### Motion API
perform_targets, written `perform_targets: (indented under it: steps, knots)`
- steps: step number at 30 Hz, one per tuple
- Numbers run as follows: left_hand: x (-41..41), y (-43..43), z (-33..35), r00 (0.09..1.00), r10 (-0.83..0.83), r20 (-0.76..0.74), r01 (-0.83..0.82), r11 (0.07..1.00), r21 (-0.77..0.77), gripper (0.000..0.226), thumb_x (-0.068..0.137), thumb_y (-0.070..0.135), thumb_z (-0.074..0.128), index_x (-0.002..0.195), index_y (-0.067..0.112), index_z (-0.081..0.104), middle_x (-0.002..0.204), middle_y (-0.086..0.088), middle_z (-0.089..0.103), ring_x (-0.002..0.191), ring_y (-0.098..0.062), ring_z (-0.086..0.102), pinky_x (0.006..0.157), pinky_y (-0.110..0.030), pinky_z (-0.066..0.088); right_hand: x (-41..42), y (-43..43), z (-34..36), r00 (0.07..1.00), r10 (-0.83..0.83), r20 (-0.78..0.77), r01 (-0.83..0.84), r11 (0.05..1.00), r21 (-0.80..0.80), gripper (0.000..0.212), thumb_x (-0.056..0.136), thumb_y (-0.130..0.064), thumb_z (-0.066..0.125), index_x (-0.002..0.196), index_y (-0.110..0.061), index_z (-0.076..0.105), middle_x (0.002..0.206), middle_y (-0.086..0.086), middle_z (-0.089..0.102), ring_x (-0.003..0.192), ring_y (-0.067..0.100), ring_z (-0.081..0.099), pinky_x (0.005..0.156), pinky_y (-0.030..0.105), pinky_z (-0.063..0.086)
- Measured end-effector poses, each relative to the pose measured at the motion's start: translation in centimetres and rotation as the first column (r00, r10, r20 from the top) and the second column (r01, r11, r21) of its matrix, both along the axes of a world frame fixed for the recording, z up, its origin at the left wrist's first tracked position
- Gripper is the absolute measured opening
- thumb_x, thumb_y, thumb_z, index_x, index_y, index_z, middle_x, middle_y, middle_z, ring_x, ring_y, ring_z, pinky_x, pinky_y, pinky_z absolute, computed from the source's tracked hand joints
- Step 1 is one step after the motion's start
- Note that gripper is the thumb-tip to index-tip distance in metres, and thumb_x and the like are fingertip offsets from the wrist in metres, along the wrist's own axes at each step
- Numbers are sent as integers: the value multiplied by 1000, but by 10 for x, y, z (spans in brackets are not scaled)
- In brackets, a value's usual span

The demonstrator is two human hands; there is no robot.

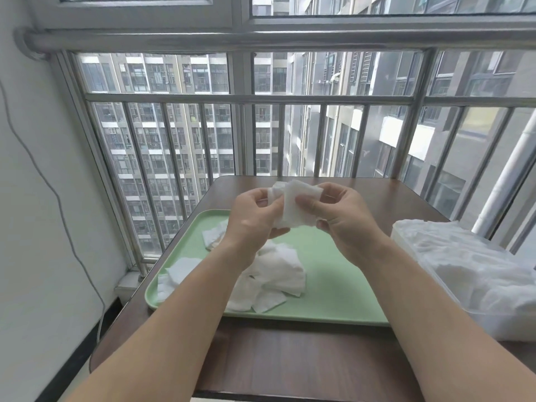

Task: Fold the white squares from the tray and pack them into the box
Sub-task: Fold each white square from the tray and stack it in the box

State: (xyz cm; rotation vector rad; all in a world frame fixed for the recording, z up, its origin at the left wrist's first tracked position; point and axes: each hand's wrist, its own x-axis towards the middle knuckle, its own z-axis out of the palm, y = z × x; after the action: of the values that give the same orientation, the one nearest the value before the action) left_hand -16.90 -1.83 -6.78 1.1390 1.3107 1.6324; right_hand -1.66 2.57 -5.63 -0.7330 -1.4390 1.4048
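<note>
Pinching a white square (290,216), left hand (249,221) and right hand (348,224) cover its edges.

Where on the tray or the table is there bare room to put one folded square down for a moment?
Bare: the right half of the tray, between the pile of squares and the right rim; also the table strip before the tray's near rim. Crowded: the tray's centre and left; the box fills the table's right.
</note>
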Motion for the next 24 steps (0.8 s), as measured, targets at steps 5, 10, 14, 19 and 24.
perform_targets:
  steps: [5, 10, 14, 19, 24]
  knots:
    - [4, -2, 1, 992, -95, -82, 98, 995, 26, 16, 102, 16, 57, 110, 13, 71, 103, -13, 75, 92, -21, 74, 75, -34, 63, 0, 0, -1, 1000, -20, 1, 20, 1000, -12, 41, 49, -33, 90, 74, -18, 61, 85, 10, 71, 84, 28, 55, 72, 40, 39]
    - [3, -4, 1, 983, -128, -130, 132, 991, 21, 19, 103, 23, 54, 108, 17, 72, 100, -9, 75, 92, -21, 73, 74, -30, 61, -1, -2, 0, 999, -48, -23, 48, 999, -14, 38, 52, -20, 87, 76, -10, 59, 83, 12, 69, 78, 26, 65, 86, 51, 54]
    - [5, -5, 5, 988, -141, -59, 141, 990, -12, 31, 104, 33, 48, 107, 16, 73, 100, -10, 75, 90, -27, 73, 73, -32, 60, 0, -2, -1, 995, -101, -1, 101, 994, -29, 46, 52, -24, 89, 77, -13, 53, 91, 16, 64, 78, 27, 64, 74, 42, 58]
    - [5, -9, 6, 965, -234, -118, 242, 969, 52, 43, 83, 34, 72, 121, 15, 66, 109, -4, 75, 102, -24, 72, 79, -34, 59, 2, -4, 8, 974, -192, 117, 195, 981, -10, 53, 69, -22, 89, 108, -13, 55, 100, 6, 60, 81, 21, 60, 65, 29, 47]
    - [5, -10, 6, 948, -298, -113, 309, 947, 93, 47, 79, 14, 70, 125, 20, 62, 111, -7, 74, 106, -27, 71, 83, -38, 57, 13, -12, 38, 953, -25, 303, 18, 999, 27, 44, 79, -16, 83, 119, -11, 62, 98, 3, 70, 84, 15, 68, 62, 19, 54]
